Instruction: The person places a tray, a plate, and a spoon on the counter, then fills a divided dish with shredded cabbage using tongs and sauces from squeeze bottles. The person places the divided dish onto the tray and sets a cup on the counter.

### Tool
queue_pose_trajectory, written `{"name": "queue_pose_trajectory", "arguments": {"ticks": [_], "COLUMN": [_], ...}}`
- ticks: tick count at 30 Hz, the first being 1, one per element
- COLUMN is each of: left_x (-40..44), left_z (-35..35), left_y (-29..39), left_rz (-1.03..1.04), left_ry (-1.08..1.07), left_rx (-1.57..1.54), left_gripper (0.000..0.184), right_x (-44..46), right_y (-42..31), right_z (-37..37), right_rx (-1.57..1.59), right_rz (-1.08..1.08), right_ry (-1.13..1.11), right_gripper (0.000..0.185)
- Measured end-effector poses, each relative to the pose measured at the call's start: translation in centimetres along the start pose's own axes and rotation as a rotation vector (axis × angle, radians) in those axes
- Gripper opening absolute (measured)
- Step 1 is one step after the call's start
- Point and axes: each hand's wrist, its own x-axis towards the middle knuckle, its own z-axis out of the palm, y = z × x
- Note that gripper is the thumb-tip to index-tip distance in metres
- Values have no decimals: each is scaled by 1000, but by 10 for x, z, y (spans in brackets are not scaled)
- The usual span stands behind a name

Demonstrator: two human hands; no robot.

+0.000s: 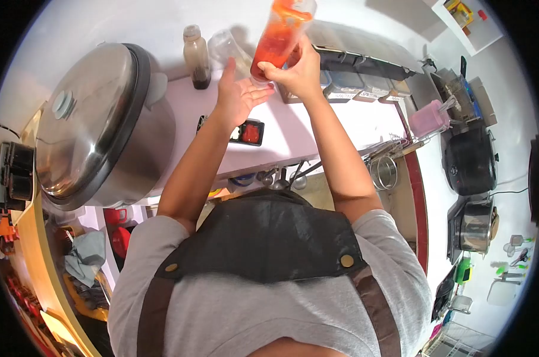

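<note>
A clear bottle of orange-red sauce (275, 43) is held up at a tilt over the counter, its upper end cut off by the frame's top edge. My right hand (302, 70) is wrapped around its lower part, thumb across the front. Under the bottle's low end, my left hand (241, 95) is open with the palm turned up; whether it touches the bottle I cannot tell. Below my hands lies a small black tray (259, 141) with red sauce and something white in it, partly hidden by my left wrist. Behind stand a bottle of dark liquid (197, 59) and a tilted translucent bottle (225, 44).
A large steel cooker (97, 125) with a domed lid takes up the left side. Labelled containers (343, 86) line the back of the counter (293, 128). To the right are a pink container (429, 121), a black cooker (471, 160) and a steel pot (477, 226). Ladles (281, 179) hang along the front edge.
</note>
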Motion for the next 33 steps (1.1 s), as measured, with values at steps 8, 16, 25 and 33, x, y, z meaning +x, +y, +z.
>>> {"name": "queue_pose_trajectory", "arguments": {"ticks": [8, 16, 25, 33], "left_x": [39, 94, 98, 34], "left_z": [-53, -73, -54, -81], "left_y": [15, 25, 48, 10], "left_rz": [-29, 732, 682, 740], "left_ry": [33, 597, 370, 503], "left_rx": [314, 979, 1337, 1011], "left_gripper": [99, 82, 87, 42], "right_x": [61, 60, 32, -30], "right_y": [55, 140, 215, 91], "right_z": [-16, 9, 14, 1], "right_rx": [173, 282, -111, -460], "right_rz": [121, 492, 508, 196], "right_ry": [-129, -158, -147, -23], "right_gripper": [54, 53, 52, 25]}}
